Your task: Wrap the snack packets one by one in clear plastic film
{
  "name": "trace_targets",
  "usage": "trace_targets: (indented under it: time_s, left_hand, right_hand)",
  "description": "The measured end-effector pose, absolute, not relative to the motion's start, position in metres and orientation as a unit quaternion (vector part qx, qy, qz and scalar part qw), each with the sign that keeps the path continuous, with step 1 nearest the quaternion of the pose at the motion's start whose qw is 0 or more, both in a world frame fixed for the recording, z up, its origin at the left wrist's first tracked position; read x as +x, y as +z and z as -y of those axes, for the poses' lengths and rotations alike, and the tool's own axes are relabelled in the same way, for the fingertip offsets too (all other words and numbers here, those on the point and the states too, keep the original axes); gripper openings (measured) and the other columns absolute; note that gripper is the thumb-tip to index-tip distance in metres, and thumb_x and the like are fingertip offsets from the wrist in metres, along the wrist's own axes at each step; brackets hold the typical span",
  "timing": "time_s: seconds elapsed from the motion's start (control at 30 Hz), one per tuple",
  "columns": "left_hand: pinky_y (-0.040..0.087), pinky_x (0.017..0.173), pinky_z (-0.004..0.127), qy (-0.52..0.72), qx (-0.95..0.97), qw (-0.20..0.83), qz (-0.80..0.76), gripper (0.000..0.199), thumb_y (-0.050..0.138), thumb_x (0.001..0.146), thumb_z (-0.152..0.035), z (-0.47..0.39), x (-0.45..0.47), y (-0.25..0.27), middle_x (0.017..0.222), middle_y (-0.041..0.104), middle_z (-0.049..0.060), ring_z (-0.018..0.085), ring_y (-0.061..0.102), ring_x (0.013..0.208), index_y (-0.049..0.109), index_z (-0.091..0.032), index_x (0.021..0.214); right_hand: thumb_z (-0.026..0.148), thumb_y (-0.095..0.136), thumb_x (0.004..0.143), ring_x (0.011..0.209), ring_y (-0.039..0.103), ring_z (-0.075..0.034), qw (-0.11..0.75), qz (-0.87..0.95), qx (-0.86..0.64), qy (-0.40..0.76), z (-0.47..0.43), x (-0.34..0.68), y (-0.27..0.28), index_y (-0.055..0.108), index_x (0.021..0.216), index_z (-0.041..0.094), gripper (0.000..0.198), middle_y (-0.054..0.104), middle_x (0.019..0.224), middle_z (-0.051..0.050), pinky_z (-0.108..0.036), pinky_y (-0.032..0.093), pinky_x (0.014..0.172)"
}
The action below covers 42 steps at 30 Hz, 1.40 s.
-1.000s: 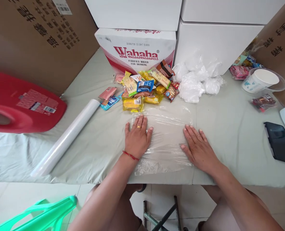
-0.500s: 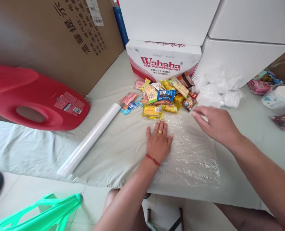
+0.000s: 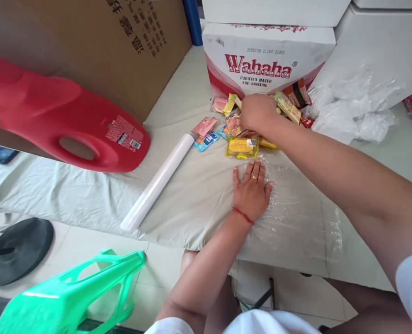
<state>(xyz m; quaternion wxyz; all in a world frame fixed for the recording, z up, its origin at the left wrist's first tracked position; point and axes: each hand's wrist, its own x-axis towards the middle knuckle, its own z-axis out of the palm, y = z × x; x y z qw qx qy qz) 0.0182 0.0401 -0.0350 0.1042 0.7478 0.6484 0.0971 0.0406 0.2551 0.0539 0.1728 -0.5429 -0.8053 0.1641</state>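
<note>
My left hand [image 3: 251, 192] lies flat with fingers spread, pressing the left edge of a clear plastic sheet [image 3: 299, 211] on the cloth-covered table. My right hand [image 3: 260, 112] is down in a pile of wrapped snacks, its fingers hidden beneath it, so whether it grips one cannot be seen. Around it lie a yellow snack packet [image 3: 241, 146], a long green-ended snack bar [image 3: 288, 107], a brown packet [image 3: 298, 94] and a small red packet [image 3: 307, 122]. A pink packet [image 3: 204, 126] and a blue packet [image 3: 206, 141] sit to the left.
A white roll [image 3: 157, 183] lies diagonally left of my hands. Behind the snacks stands a Wahaha carton [image 3: 268, 55], with crumpled clear bags [image 3: 355, 113] to its right. A red jug [image 3: 74, 120] and a brown box [image 3: 122, 60] are at left; a green plastic stool [image 3: 77, 287] is below.
My right hand has moved from above the plastic sheet forward and left into the snack pile. My left hand stays flat on the sheet. The view has shifted.
</note>
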Motion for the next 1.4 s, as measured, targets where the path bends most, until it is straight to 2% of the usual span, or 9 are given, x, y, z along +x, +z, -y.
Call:
trace_targets:
  time_s: [0.17, 0.27, 0.43, 0.57, 0.7, 0.83, 1.07, 1.17, 1.4]
  left_hand:
    - [0.016, 0.128, 0.064, 0.114, 0.747, 0.118, -0.645, 0.063, 0.017, 0.107, -0.046, -0.040, 0.017, -0.033, 0.169, 0.032, 0.009, 0.024, 0.026, 0.158, 0.037, -0.018, 0.160]
    - [0.015, 0.128, 0.064, 0.124, 0.747, 0.120, -0.642, 0.061, 0.019, 0.108, -0.044, -0.041, 0.016, -0.034, 0.169, 0.032, 0.010, 0.023, 0.026, 0.158, 0.038, -0.018, 0.159]
    - [0.011, 0.128, 0.063, 0.123, 0.744, 0.119, -0.646, 0.057, 0.025, 0.107, -0.040, -0.042, 0.017, -0.036, 0.169, 0.031, 0.009, 0.023, 0.026, 0.158, 0.038, -0.021, 0.160]
    - [0.012, 0.128, 0.064, 0.133, 0.743, 0.124, -0.644, 0.057, 0.020, 0.108, -0.040, -0.044, 0.016, -0.034, 0.168, 0.035, 0.009, 0.022, 0.031, 0.156, 0.041, -0.023, 0.158]
    - [0.014, 0.128, 0.062, 0.148, 0.722, 0.155, -0.658, 0.060, 0.013, 0.108, -0.043, -0.048, 0.014, -0.030, 0.164, 0.042, 0.008, 0.022, 0.036, 0.154, 0.047, -0.024, 0.154]
    - [0.014, 0.128, 0.062, 0.158, 0.706, 0.190, -0.664, 0.062, 0.010, 0.108, -0.041, -0.051, 0.011, -0.027, 0.163, 0.044, 0.007, 0.022, 0.036, 0.154, 0.050, -0.022, 0.153]
    - [0.013, 0.128, 0.062, 0.161, 0.705, 0.190, -0.664, 0.062, 0.012, 0.108, -0.042, -0.052, 0.011, -0.026, 0.163, 0.044, 0.009, 0.023, 0.035, 0.155, 0.050, -0.020, 0.152]
    - [0.012, 0.128, 0.062, 0.154, 0.710, 0.174, -0.665, 0.061, 0.014, 0.108, -0.042, -0.051, 0.013, -0.027, 0.163, 0.042, 0.009, 0.023, 0.035, 0.155, 0.049, -0.021, 0.153]
    - [0.015, 0.128, 0.064, 0.146, 0.714, 0.169, -0.663, 0.062, 0.013, 0.108, -0.043, -0.051, 0.012, -0.028, 0.163, 0.042, 0.008, 0.024, 0.035, 0.155, 0.049, -0.021, 0.153]
  right_hand:
    - [0.038, 0.054, 0.101, 0.108, 0.069, -0.029, 0.220, 0.778, -0.575, 0.123, -0.219, 0.112, 0.099, 0.071, 0.111, 0.006, 0.038, 0.073, 0.106, -0.014, -0.047, 0.051, 0.092]
    - [0.045, 0.067, 0.093, 0.091, 0.071, -0.025, 0.387, 0.645, -0.567, 0.336, -0.178, 0.183, 0.093, 0.070, 0.116, 0.017, 0.036, 0.073, 0.111, -0.016, -0.041, 0.055, 0.074]
    - [0.055, 0.077, 0.081, 0.095, 0.073, -0.031, 0.285, 0.536, -0.600, 0.521, -0.097, 0.281, 0.050, 0.075, 0.106, 0.034, 0.032, 0.074, 0.119, -0.013, -0.043, 0.056, 0.073]
    - [0.059, 0.071, 0.086, 0.102, 0.072, -0.029, 0.184, 0.567, -0.559, 0.577, -0.057, 0.293, 0.032, 0.071, 0.118, 0.027, 0.045, 0.075, 0.121, -0.011, -0.042, 0.057, 0.086]
    - [0.061, 0.066, 0.089, 0.093, 0.070, -0.023, 0.160, 0.603, -0.510, 0.592, -0.051, 0.269, 0.029, 0.069, 0.122, 0.021, 0.051, 0.076, 0.110, -0.008, -0.036, 0.057, 0.080]
    - [0.061, 0.053, 0.096, 0.089, 0.068, -0.022, 0.146, 0.675, -0.504, 0.519, -0.056, 0.253, 0.022, 0.068, 0.125, 0.021, 0.052, 0.074, 0.107, -0.007, -0.036, 0.056, 0.078]
    - [0.054, 0.063, 0.094, 0.124, 0.049, -0.036, 0.058, 0.841, -0.517, 0.149, -0.042, 0.235, 0.012, 0.063, 0.138, 0.020, 0.056, 0.054, 0.147, -0.014, -0.051, 0.047, 0.105]
    - [0.056, 0.070, 0.088, 0.123, 0.047, -0.037, 0.029, 0.858, -0.496, 0.132, -0.039, 0.220, 0.009, 0.061, 0.141, 0.020, 0.065, 0.058, 0.142, -0.014, -0.051, 0.046, 0.102]
    - [0.042, 0.071, 0.090, 0.117, 0.051, -0.034, 0.038, 0.872, -0.462, 0.160, -0.045, 0.212, 0.003, 0.064, 0.135, 0.020, 0.050, 0.065, 0.129, -0.013, -0.049, 0.046, 0.099]
